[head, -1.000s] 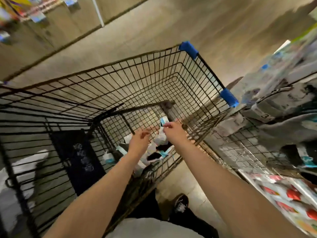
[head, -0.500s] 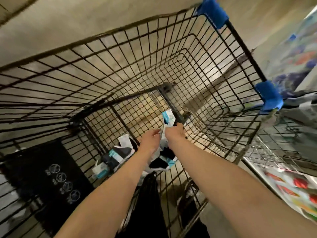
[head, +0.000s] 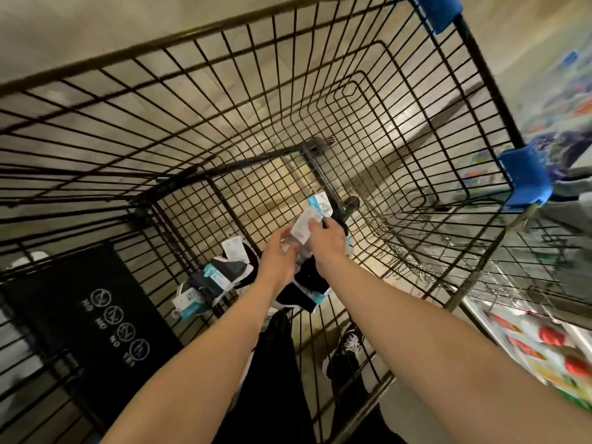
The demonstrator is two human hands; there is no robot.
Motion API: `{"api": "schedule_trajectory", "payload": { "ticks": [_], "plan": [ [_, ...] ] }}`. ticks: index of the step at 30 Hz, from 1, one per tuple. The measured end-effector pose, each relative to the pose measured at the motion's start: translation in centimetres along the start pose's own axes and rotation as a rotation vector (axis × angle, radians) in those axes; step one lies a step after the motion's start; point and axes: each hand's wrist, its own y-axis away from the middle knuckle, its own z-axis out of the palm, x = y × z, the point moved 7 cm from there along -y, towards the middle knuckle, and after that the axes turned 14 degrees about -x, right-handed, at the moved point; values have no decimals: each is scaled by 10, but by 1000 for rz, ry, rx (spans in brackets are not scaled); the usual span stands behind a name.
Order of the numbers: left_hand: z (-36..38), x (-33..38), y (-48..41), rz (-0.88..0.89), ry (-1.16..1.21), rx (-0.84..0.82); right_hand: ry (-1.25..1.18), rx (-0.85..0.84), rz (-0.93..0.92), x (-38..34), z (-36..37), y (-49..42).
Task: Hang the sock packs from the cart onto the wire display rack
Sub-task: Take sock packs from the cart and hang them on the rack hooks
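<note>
Both my arms reach down into a black wire cart (head: 352, 100). My left hand (head: 278, 261) and right hand (head: 326, 243) meet over a sock pack (head: 302, 230) with a white card header, and both hold it just above the cart floor. Black socks (head: 309, 283) hang below my hands. More sock packs (head: 217, 277) with teal and white labels lie on the cart floor to the left. Another teal-labelled pack (head: 317, 203) shows just beyond my hands. Part of the wire display rack (head: 519, 277) appears at the right edge.
Blue plastic corner guards (head: 525, 174) cap the cart's right rim. A black child-seat flap with warning icons (head: 105, 315) lies at the left. Colourful packaged goods (head: 544, 350) sit on a shelf at lower right. My shoe (head: 349, 347) shows through the cart floor.
The camera has dipped closer into the cart. My hands have closed together on one pack and raised its white header up between them.
</note>
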Motion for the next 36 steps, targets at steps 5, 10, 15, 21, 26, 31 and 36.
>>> {"api": "schedule_trajectory", "payload": {
  "ticks": [5,10,15,21,26,31,36],
  "plan": [
    [-11,37,17,262,-161,49,-107,-147,-189,-41,13,22],
    [-26,73,26,264,-119,184,-143,-360,-234,-58,25,45],
    [-39,65,9,178,-188,263,-124,-208,-204,-66,1,20],
    [-43,28,-32,14,-214,213,261,-8,0,-24,-7,-60],
    [-36,6,-62,-22,-223,154,397,10,154,0,-4,-91],
    [-25,-17,-74,-36,-186,119,560,-12,153,-4,3,-90],
    [-17,20,-39,13,-186,162,488,78,-26,-25,-4,-50]
  ]
}}
